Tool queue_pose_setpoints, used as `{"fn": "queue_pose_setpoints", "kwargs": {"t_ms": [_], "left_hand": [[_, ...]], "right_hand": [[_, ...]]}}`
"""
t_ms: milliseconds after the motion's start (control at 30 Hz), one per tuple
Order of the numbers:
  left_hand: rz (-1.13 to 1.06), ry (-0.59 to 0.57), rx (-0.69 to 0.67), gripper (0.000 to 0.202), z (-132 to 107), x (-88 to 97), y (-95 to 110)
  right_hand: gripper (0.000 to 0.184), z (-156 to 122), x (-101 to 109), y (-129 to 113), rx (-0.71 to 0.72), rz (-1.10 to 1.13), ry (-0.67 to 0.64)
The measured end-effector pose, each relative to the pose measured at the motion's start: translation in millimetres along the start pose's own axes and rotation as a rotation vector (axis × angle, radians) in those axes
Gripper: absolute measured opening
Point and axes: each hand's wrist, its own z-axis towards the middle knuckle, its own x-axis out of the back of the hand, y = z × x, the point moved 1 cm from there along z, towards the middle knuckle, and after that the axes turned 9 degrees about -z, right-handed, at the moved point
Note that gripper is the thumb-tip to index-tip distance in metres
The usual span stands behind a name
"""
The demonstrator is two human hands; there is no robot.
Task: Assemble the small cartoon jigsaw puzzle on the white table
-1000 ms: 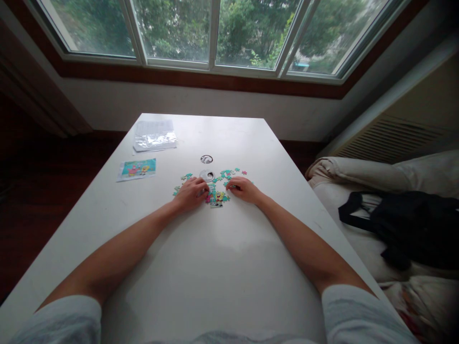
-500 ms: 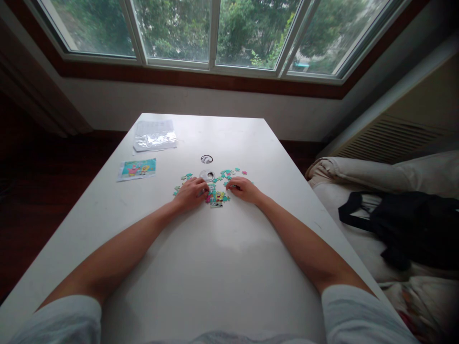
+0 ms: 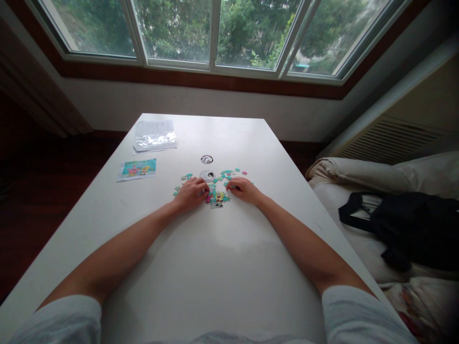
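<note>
A partly joined jigsaw puzzle (image 3: 217,197) with a yellow cartoon figure lies on the white table in front of me. My left hand (image 3: 191,193) rests at its left edge, fingers curled and fingertips against the joined pieces near a pink one. On the other side my right hand (image 3: 242,188) is closed in a pinch just above the puzzle's right edge. Whatever lies between those fingertips is too small to make out. Loose teal puzzle pieces (image 3: 227,173) are scattered behind both hands, and some lie partly under my left hand.
Behind the puzzle are two round, can-lid-like items: a pale one (image 3: 207,176) and a darker one (image 3: 207,159). To the left lie a printed picture card (image 3: 138,169) and a clear plastic bag (image 3: 156,136). A black garment or bag (image 3: 416,229) lies on the sofa at right.
</note>
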Motion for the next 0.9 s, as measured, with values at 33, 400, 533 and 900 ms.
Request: {"fn": "queue_pose_setpoints", "kwargs": {"t_ms": [33,400,533,900], "left_hand": [[0.000,-0.001,-0.003,0.015,0.1,0.0,0.1],[-0.003,-0.002,-0.009,0.015,-0.1,0.9,-0.1],[-0.002,-0.005,-0.001,0.015,0.0,1.1,1.1],[0.002,-0.008,0.006,0.016,0.5,1.8,2.0]], "right_hand": [[0.023,0.0,0.0,0.1,-0.003,-0.001,-0.001],[0.023,-0.4,0.0,-0.6,-0.024,-0.005,0.006],[0.023,-0.5,-1.6,1.0,-0.027,-0.005,0.011],[0.022,-1.0,0.1,-1.8,-0.039,0.014,0.026]]}}
